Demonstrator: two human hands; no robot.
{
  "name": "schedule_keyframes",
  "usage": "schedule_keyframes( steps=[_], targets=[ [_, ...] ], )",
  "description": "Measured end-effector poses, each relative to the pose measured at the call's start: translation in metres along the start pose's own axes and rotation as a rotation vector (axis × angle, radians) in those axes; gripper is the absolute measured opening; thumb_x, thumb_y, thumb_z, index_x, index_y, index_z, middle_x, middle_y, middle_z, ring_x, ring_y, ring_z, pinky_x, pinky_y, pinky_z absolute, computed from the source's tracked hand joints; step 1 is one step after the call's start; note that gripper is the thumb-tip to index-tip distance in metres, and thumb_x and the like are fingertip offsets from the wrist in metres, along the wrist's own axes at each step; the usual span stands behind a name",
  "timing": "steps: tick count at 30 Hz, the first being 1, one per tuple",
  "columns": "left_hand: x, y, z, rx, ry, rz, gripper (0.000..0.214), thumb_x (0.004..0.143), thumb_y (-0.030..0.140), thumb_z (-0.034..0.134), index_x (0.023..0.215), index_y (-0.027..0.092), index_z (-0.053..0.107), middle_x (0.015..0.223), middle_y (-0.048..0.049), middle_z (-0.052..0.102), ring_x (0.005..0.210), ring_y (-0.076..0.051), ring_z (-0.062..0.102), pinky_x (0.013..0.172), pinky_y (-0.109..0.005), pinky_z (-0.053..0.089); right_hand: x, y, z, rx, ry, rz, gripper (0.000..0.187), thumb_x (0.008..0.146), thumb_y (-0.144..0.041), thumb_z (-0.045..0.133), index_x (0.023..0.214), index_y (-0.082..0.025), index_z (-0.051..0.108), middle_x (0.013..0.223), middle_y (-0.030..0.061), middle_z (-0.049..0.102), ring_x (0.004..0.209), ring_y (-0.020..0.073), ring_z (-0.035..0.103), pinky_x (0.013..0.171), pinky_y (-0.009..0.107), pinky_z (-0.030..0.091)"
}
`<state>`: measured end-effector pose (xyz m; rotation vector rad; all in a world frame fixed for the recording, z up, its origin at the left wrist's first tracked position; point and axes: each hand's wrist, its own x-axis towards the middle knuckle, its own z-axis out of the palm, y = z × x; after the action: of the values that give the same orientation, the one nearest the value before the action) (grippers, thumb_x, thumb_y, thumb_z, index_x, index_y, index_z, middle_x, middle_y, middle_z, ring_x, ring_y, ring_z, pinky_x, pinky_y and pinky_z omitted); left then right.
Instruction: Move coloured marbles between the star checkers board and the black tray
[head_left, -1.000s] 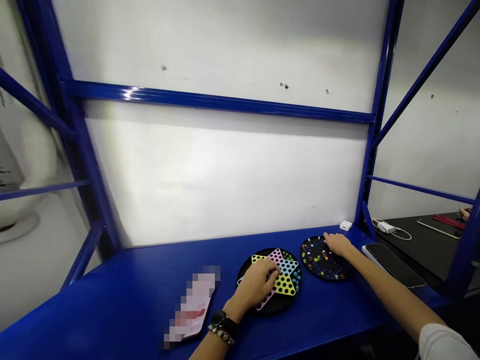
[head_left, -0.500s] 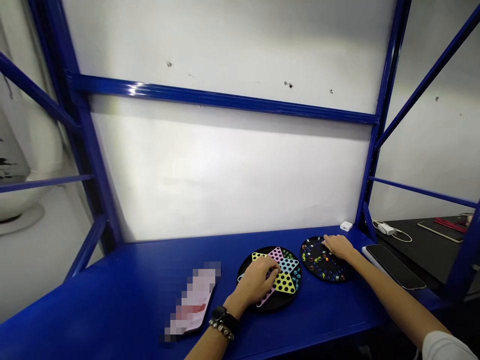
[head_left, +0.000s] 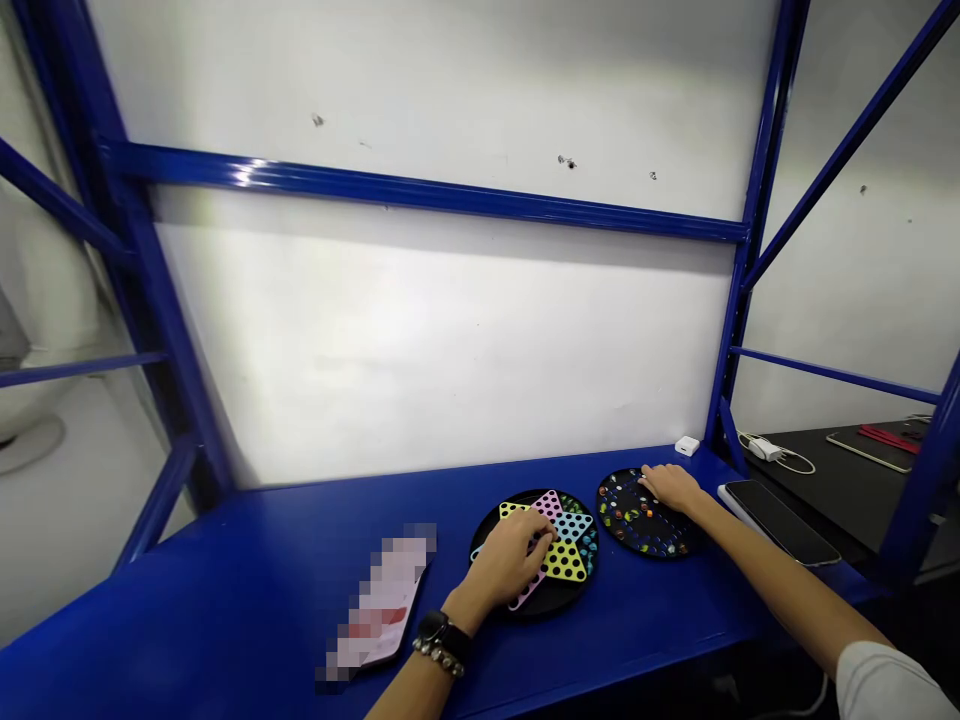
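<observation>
— Where do we stand with the two round boards?

— Our left hand (head_left: 510, 562) lies on the star board (head_left: 568, 548), with the fingers curled down over the near-left points of the coloured star. We cannot tell whether that grip pinches a marble or only touches the holes, because the fingertips are hidden under the knuckles.

— And the other hand?

— Our right hand (head_left: 673, 487) rests palm down on the far right part of the marble tray (head_left: 634, 522). This is the black dish just right of the left grip, and loose coloured marbles are spread across it left of the right fingers. That grip looks flat rather than clenched, but it is too small to say whether it holds anything.

— Which step do we judge this to be?

— We read it as moving marbles between tray and star, with one hand at the supply and one at the holes. A few spots at the star's right edge seem filled, while most holes show black.

— What does the next move ask of us?

— It asks for a fine two-finger pinch on a single marble, lifted clear so that it does not roll. Then it needs a straight drop into a hole. Tray and board sit just beside each other, so the carry is short.

— Is there anything around the grips to mind?

— A dark phone (head_left: 780, 510) lies just right of the right grip, and a small white box (head_left: 687, 446) sits beyond it. A blurred flat thing (head_left: 379, 605) lies left of the left grip. All of these rest on the blue shelf (head_left: 247, 590).
</observation>
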<state>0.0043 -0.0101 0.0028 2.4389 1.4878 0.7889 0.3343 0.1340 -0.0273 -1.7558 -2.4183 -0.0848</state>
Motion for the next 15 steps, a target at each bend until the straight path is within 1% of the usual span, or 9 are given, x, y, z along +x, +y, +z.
schedule_keyframes(
  steps=[3,6,8,10,12,13,15],
  targets=[
    [0.000,0.000,0.000,0.004,0.002,0.006,0.028,0.094,0.030,0.043,0.087,0.021,0.068,0.094,-0.0049,0.071,0.093,-0.023,0.062,0.087,-0.035,0.047,0.000,0.000,0.000,0.075,0.013,0.023,0.021,0.099,-0.034,0.052,0.098,-0.015,0.062,0.093,0.0148,0.072,0.100,0.0305,0.068,0.088,0.037,0.045],
    [0.000,0.000,0.001,0.002,0.005,0.008,0.028,0.094,0.030,0.043,0.087,0.022,0.068,0.095,-0.0052,0.072,0.093,-0.023,0.062,0.086,-0.035,0.047,0.002,0.001,0.003,0.179,0.028,0.049,0.015,0.095,-0.030,0.056,0.091,-0.016,0.061,0.089,0.0133,0.070,0.095,0.0294,0.068,0.086,0.037,0.045],
    [0.000,0.000,0.001,-0.001,0.013,0.009,0.027,0.094,0.029,0.044,0.087,0.022,0.068,0.095,-0.0047,0.072,0.093,-0.023,0.062,0.086,-0.035,0.048,0.003,0.002,0.005,0.284,0.061,0.068,0.013,0.091,-0.027,0.061,0.083,-0.018,0.058,0.082,0.0094,0.067,0.088,0.0269,0.067,0.082,0.035,0.045],
    [-0.001,0.000,0.001,-0.003,0.022,0.011,0.025,0.093,0.028,0.045,0.086,0.023,0.069,0.095,-0.0044,0.072,0.093,-0.023,0.063,0.086,-0.035,0.048,0.004,0.004,0.007,0.423,0.119,0.095,0.020,0.090,-0.030,0.061,0.075,-0.020,0.053,0.071,0.0044,0.061,0.078,0.0228,0.064,0.074,0.032,0.045],
    [-0.001,0.000,0.001,-0.005,0.028,0.013,0.025,0.093,0.027,0.045,0.086,0.023,0.069,0.094,-0.0048,0.072,0.093,-0.023,0.063,0.086,-0.036,0.048,0.006,0.007,0.008,0.604,0.199,0.145,0.029,0.093,-0.038,0.053,0.071,-0.021,0.047,0.063,0.0001,0.053,0.064,0.0177,0.058,0.062,0.028,0.043],
    [-0.001,0.000,0.002,-0.007,0.030,0.014,0.025,0.093,0.028,0.045,0.086,0.023,0.069,0.094,-0.0050,0.072,0.093,-0.023,0.063,0.087,-0.036,0.049,0.006,0.009,0.007,0.683,0.239,0.176,0.033,0.096,-0.043,0.045,0.071,-0.022,0.044,0.060,-0.0019,0.048,0.057,0.0151,0.053,0.056,0.026,0.041],
    [-0.001,-0.001,0.003,-0.009,0.033,0.018,0.025,0.093,0.028,0.045,0.086,0.023,0.069,0.094,-0.0051,0.072,0.093,-0.023,0.063,0.086,-0.036,0.049,0.007,0.015,0.002,0.961,0.305,0.261,0.036,0.098,-0.049,0.034,0.074,-0.023,0.040,0.057,-0.0049,0.041,0.046,0.0110,0.042,0.044,0.021,0.032]
  ],
)
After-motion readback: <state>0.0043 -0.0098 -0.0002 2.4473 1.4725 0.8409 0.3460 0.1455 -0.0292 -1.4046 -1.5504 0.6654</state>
